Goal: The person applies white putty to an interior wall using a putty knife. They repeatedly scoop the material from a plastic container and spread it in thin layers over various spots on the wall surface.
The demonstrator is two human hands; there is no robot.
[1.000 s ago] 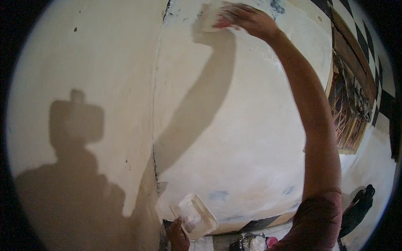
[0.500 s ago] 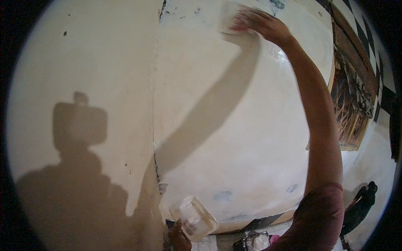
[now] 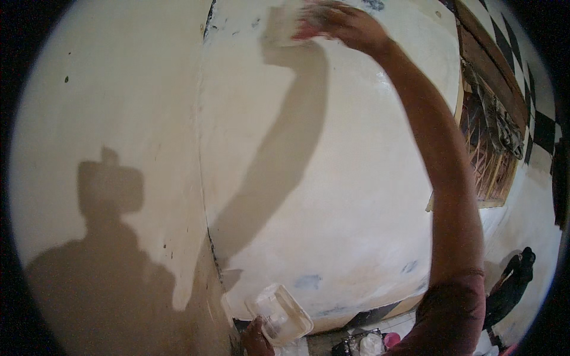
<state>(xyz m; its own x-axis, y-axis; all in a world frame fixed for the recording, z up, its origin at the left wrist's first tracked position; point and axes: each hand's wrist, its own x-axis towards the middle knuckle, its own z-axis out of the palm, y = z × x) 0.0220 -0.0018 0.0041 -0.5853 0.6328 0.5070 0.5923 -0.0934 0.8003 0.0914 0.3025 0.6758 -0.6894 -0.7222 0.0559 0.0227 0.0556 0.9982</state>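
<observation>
A cream wall (image 3: 362, 160) is filling the view. At one o'clock the right hand (image 3: 350, 28) is clamping its fingers on a blurred pale tool (image 3: 284, 26). At six o'clock the left hand (image 3: 256, 339) is gripping a tilted plastic tub (image 3: 298, 317), fingers clamped on its edge. Steeper tilting could be risking spillage; uneven pressure, scored wall.
</observation>
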